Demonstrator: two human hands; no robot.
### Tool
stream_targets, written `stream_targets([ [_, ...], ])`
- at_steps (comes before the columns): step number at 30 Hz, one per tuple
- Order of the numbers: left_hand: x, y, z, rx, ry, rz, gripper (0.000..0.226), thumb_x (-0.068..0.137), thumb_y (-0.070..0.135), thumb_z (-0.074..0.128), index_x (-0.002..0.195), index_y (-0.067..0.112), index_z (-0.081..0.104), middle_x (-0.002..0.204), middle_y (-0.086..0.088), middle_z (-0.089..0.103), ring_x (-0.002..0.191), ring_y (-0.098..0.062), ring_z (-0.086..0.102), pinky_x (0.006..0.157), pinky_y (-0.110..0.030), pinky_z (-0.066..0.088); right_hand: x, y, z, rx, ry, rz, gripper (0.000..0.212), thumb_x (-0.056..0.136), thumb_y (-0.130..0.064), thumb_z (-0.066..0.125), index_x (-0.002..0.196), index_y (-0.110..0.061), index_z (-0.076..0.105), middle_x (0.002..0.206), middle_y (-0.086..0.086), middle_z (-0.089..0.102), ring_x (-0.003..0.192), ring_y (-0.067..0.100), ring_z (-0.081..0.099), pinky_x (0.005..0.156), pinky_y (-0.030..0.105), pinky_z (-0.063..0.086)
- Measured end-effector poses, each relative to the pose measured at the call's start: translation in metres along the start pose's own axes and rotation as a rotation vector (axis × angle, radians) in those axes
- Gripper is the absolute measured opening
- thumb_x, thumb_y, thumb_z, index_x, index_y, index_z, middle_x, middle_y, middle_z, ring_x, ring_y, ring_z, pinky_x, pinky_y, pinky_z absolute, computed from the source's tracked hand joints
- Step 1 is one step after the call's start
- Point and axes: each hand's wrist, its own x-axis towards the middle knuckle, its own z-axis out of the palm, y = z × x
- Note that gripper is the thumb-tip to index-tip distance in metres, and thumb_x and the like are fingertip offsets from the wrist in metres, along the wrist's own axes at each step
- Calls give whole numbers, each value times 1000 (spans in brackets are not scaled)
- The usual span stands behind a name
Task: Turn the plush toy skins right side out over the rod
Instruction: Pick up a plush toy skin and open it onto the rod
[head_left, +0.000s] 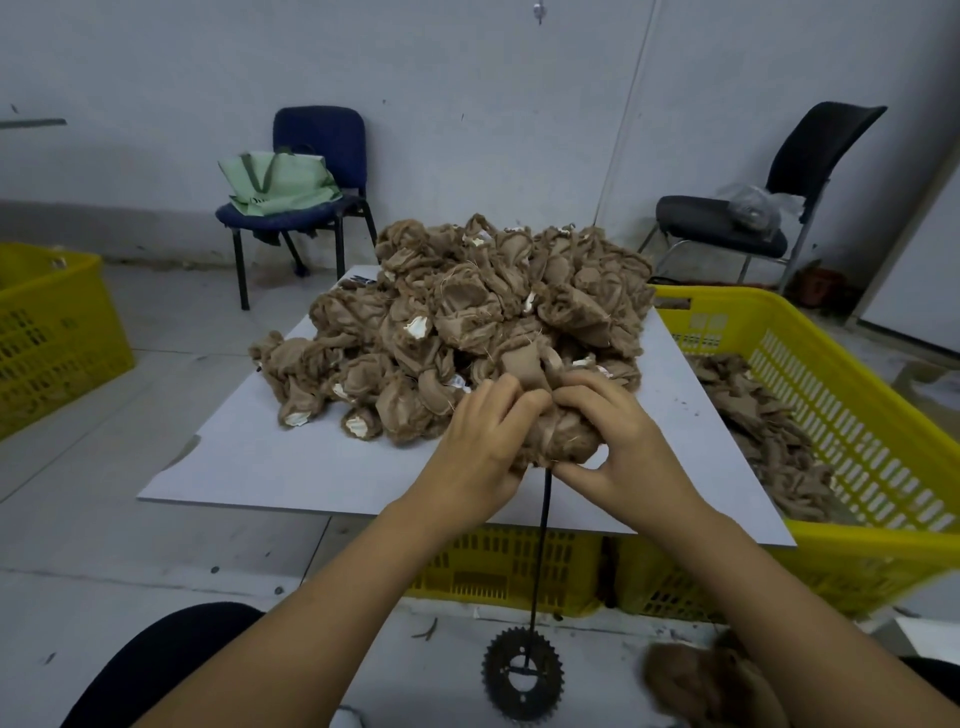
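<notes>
Both hands are bunched round one brown plush skin (558, 434) sitting on top of the black rod (540, 545), just past the desk's (249, 467) near edge. Left hand (480, 447) clutches its left side, right hand (621, 441) pinches the right. Big heap of skins (467, 322) fills the desk's middle and far end.

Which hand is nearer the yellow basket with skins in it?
Right. The right hand grips the skin on the rod, on the basket's side; the left hand is farther away.

Bunched brown skin (558, 436) atop upright black rod (540, 551)
</notes>
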Motion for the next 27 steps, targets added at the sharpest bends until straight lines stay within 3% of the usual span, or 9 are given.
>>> stream_targets([
  [5, 2, 1, -5, -137, -69, -102, 68, 83, 11, 74, 142, 14, 41, 126, -7, 53, 107, -28, 52, 84, -42, 51, -1, -3, -1, 72, 17, -3, 45, 75, -11, 80, 114, -17, 59, 118, -5, 57, 106, 10, 56, 84, 22, 50],
  [8, 3, 3, -7, -73, -52, -89, 51, 82, 12, 75, 128, 7, 55, 117, -9, 56, 101, -28, 53, 74, -42, 52, -3, -1, 0, 73, 62, 6, 42, 74, -10, 79, 107, -19, 56, 103, -10, 54, 91, 2, 53, 72, 15, 45],
  [12, 2, 4, -4, 43, 25, -31, 40, 79, 3, 77, 115, 0, 60, 106, -14, 53, 91, -28, 51, 66, -37, 49, -6, 0, 8, 65, 128, 40, 41, 72, -10, 81, 95, -19, 49, 90, -7, 49, 81, 5, 50, 63, 17, 41],
  [14, 0, 4, -1, 85, 64, 25, 45, 77, -2, 77, 118, 1, 60, 114, -14, 48, 97, -29, 50, 73, -35, 47, -8, 0, 13, 54, 151, 62, 42, 70, -9, 83, 91, -18, 47, 85, -7, 48, 77, 5, 48, 61, 16, 39],
  [16, -2, 3, 2, 100, 78, 49, 45, 76, -6, 75, 117, 2, 60, 122, -13, 47, 105, -32, 53, 79, -42, 50, -9, 1, 16, 45, 165, 48, 40, 70, -8, 85, 88, -14, 50, 83, -5, 49, 74, 7, 46, 60, 19, 40],
  [20, -3, 4, 8, 85, 93, 30, 46, 72, -12, 75, 115, -1, 63, 123, -14, 58, 105, -32, 55, 83, -42, 54, -9, 3, 14, 110, 176, 73, 36, 70, -9, 86, 84, -15, 53, 77, -5, 51, 71, 8, 50, 57, 19, 40],
  [24, -11, 11, 20, 99, 144, -55, 50, 66, -18, 75, 113, -1, 66, 120, -16, 64, 98, -34, 55, 68, -41, 57, -14, 0, 22, 298, 180, 217, 29, 74, -8, 83, 82, -15, 57, 73, -5, 55, 65, 13, 52, 57, 32, 48],
  [27, -16, 17, 25, 83, 163, -85, 55, 69, -11, 75, 118, 5, 56, 123, -16, 57, 101, -33, 51, 61, -33, 57, -17, 2, 25, 354, 202, 226, 23, 78, -6, 79, 82, -15, 59, 74, -4, 57, 67, 14, 54, 59, 38, 49],
])
